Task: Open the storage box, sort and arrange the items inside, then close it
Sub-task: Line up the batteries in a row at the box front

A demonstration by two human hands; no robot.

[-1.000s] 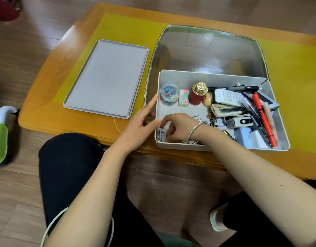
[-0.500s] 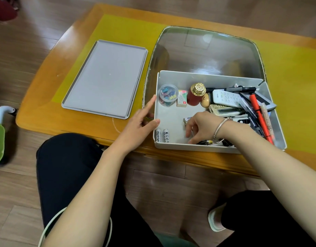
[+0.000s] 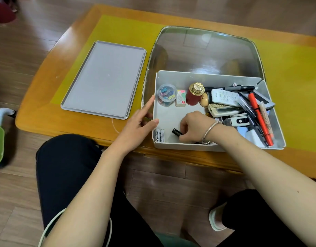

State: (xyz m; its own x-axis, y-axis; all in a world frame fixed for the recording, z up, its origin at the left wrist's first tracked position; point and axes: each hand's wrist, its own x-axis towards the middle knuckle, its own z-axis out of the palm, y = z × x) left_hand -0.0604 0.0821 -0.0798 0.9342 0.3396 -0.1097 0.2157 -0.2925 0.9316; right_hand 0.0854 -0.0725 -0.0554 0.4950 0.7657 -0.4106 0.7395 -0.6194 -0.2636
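Two white batteries (image 3: 159,135) lie side by side in the near left corner of your open storage box (image 3: 203,77), which sits at the near edge of the table (image 3: 46,97), partly over its glass inset (image 3: 203,50). Your right hand (image 3: 194,127) is inside the box near the front wall, fingers curled round a small black cylinder (image 3: 177,132) whose end sticks out to the left. Your left hand (image 3: 137,125) rests against the box's left wall, index finger straight along the outside and thumb hooked over the rim, bracing rather than clasping. Along the back wall stand a clear round tub of coloured clips (image 3: 167,95), a small pale packet (image 3: 181,98) and a red jar with a gold cap (image 3: 194,94). The right half is a heap: two white remotes (image 3: 225,98), dark pens, an orange marker (image 3: 259,120) and other small gadgets, piled over one another. The box's grey lid (image 3: 105,79) lies flat on the yellow mat (image 3: 121,29) to the left, apart from the box.
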